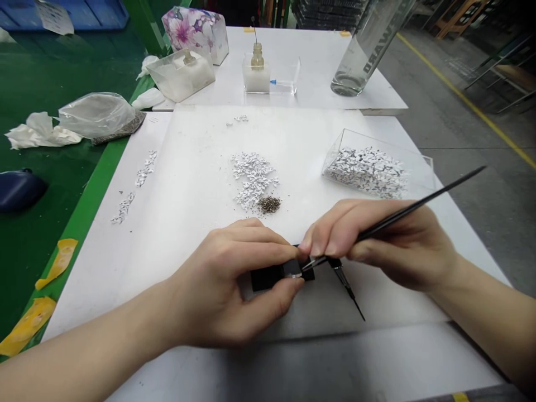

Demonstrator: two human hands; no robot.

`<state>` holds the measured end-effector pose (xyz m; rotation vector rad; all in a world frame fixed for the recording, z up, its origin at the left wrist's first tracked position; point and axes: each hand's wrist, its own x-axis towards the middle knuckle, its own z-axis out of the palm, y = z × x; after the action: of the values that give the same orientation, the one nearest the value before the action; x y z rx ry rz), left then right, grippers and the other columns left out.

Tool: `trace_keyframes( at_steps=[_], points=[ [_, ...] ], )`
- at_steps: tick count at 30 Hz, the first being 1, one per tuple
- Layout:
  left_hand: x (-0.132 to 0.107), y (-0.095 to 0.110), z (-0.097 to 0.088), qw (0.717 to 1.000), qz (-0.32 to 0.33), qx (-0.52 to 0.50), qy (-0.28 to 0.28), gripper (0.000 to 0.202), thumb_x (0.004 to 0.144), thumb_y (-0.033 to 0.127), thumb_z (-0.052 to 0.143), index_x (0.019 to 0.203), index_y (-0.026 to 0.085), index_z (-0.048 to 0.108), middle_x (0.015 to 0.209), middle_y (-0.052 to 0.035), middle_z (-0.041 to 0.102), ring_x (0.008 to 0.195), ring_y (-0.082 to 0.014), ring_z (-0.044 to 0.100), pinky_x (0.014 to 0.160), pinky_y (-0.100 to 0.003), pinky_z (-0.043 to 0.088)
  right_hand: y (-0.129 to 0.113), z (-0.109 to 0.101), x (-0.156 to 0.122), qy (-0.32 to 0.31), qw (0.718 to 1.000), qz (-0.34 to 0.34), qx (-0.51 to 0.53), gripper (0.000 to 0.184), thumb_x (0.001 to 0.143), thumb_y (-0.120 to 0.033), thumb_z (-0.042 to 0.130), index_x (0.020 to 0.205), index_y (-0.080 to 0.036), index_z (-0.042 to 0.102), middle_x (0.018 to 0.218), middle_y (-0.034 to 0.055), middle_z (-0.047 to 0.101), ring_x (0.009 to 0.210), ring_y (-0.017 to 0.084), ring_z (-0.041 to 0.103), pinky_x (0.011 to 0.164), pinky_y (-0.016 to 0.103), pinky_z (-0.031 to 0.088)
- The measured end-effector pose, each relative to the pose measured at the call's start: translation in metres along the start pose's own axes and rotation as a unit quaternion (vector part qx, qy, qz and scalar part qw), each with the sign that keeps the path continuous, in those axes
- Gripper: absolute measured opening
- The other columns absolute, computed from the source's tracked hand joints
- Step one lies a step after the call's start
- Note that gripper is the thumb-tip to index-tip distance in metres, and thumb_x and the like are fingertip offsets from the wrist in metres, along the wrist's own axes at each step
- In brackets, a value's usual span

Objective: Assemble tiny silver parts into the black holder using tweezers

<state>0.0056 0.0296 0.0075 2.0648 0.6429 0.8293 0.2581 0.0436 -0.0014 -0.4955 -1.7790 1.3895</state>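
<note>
My left hand (234, 279) pinches a small pale part (293, 272) between thumb and forefinger, over a small black block (268, 277) on the white sheet (192, 184). My right hand (377, 240) is closed on a thin black brush (419, 206), its tip touching the part. A second thin dark tool (347, 287) pokes out below my right fingers. Just beyond the hands lie a loose heap of small white parts (253, 178) and a little pile of tiny dark bits (268, 204).
A clear tilted box (368, 162) of white parts sits at the right. Farther back are a small bottle in a clear tray (257, 70), a clear box (182, 72), a floral tissue box (195, 30) and a tall clear bottle (360, 50). Rows of white parts (136, 187) line the left.
</note>
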Motion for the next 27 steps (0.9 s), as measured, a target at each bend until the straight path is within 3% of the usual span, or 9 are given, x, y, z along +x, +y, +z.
trace_keyframes(
  at_steps=[4, 27],
  points=[
    [0.0018, 0.0011, -0.0006, 1.0, 0.011, 0.004, -0.002, 0.011, 0.091, 0.009, 0.067, 0.093, 0.017, 0.074, 0.089, -0.0093, 0.081, 0.077, -0.0197, 0.073, 0.072, -0.033, 0.06, 0.0004, 0.0045, 0.0008, -0.046, 0.999, -0.01, -0.01, 0.012, 0.101, -0.018, 0.073, 0.11, -0.016, 0.081, 0.104, 0.0105, 0.081, 0.101, 0.02, 0.078, 0.093, 0.029, 0.065],
    [0.0001, -0.0019, -0.0007, 1.0, 0.015, -0.008, -0.006, 0.013, 0.091, 0.008, 0.067, 0.096, 0.011, 0.079, 0.09, -0.0113, 0.082, 0.078, -0.0204, 0.074, 0.076, -0.033, 0.06, 0.0045, 0.0014, -0.0004, -0.06, 0.998, -0.005, -0.002, 0.013, 0.098, -0.016, 0.076, 0.109, -0.018, 0.082, 0.106, 0.0095, 0.082, 0.106, 0.02, 0.078, 0.099, 0.029, 0.064]
  ],
)
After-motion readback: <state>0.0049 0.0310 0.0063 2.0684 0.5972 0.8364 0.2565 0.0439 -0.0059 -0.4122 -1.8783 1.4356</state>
